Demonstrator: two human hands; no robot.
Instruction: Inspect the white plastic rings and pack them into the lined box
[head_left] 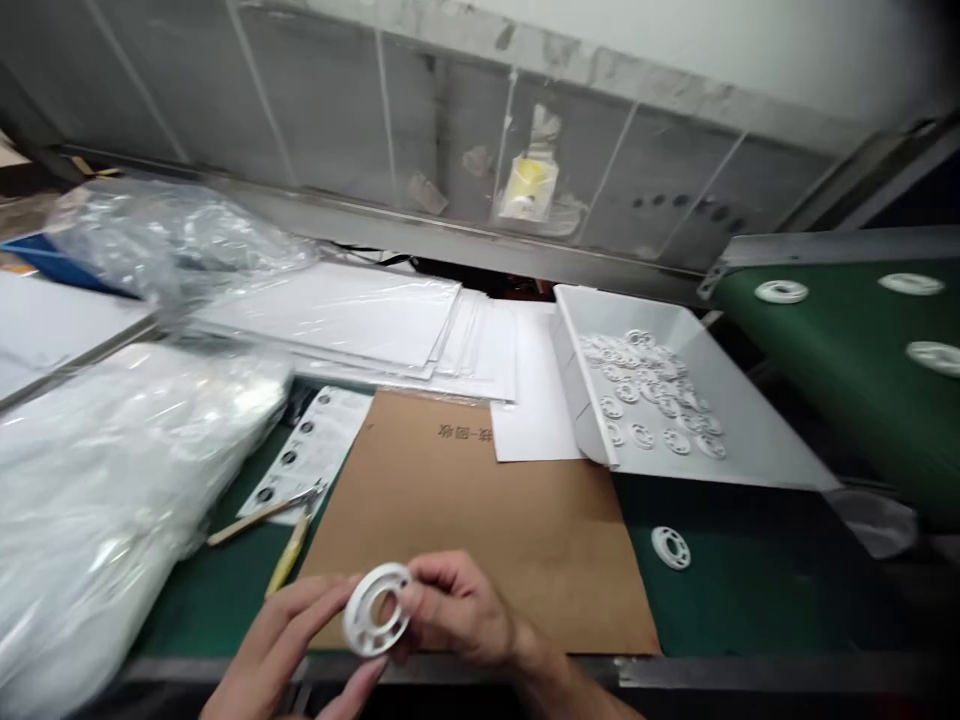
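A white slotted ring (362, 617) is held tilted between both hands above the front edge of the brown cardboard (480, 520). My left hand (289, 640) grips its left side, fingers at the upper edge and thumb at the bottom. On the right side, my right hand (457, 610) pinches the rim, its thumb by the central hole. Another white ring (670, 548) lies on the green surface to the right of the cardboard. Many similar rings fill part of a white tray (750, 440) farther back.
Plastic bags (112, 500) cover the left side. A yellow-handled tool (289, 556) and a wooden-handled tool (255, 520) lie by a printed sheet (330, 430). White sheets (337, 310) are stacked behind. A green conveyor (840, 340) at right carries several rings.
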